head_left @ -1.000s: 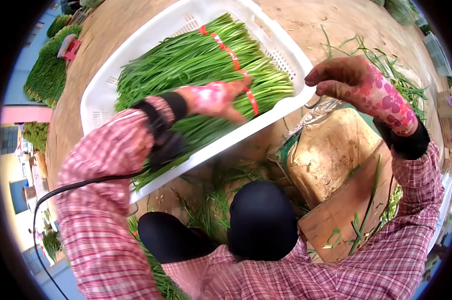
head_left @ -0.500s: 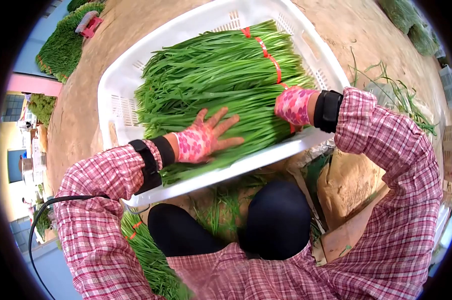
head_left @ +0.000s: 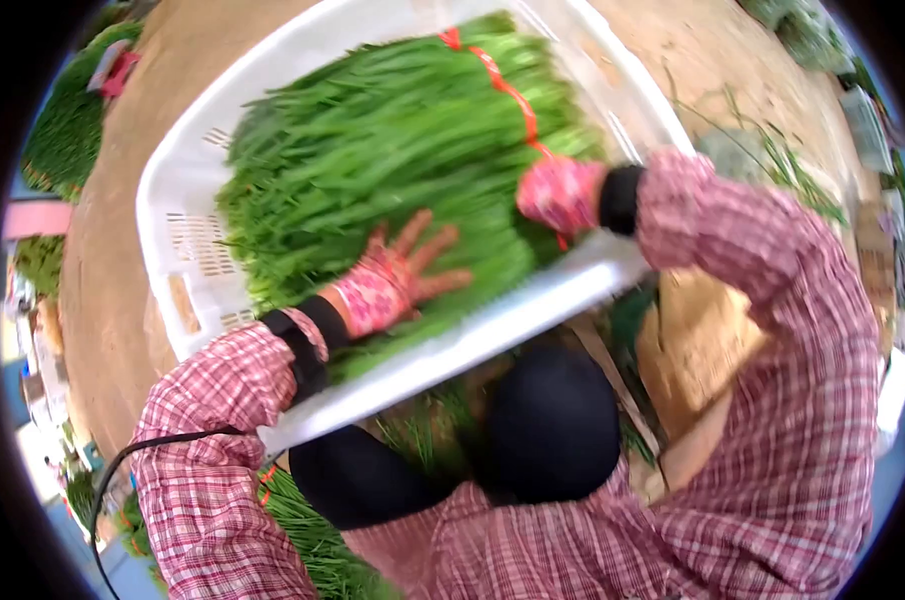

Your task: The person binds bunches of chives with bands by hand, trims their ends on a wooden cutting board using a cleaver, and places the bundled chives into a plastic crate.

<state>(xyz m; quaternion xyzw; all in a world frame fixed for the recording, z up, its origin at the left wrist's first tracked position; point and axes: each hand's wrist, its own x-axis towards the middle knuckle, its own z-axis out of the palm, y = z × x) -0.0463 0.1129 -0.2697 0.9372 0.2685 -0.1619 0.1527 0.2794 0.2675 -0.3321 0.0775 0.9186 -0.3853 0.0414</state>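
A white plastic crate [head_left: 163,215] holds several bundles of long green chives [head_left: 373,130], laid side by side and tied with red bands [head_left: 513,95]. My left hand [head_left: 398,275], in a pink flowered fingerless glove, lies on the nearest chives with fingers spread. At the tied end, my right hand [head_left: 561,190] wears a matching glove and is curled over the front bundle beside its red band. Its fingertips are hidden among the stalks.
More chives [head_left: 318,535] lie by my left knee, and a brown sack [head_left: 698,335] stands beside my right knee. Loose stalks [head_left: 798,170] are on the ground at right. A chive pile [head_left: 68,125] sits far left. A black cable [head_left: 123,455] hangs from my left sleeve.
The view has turned, so the crate and both hands appear farther left, with the crate more tilted. Both hands stay on the chives in much the same places.
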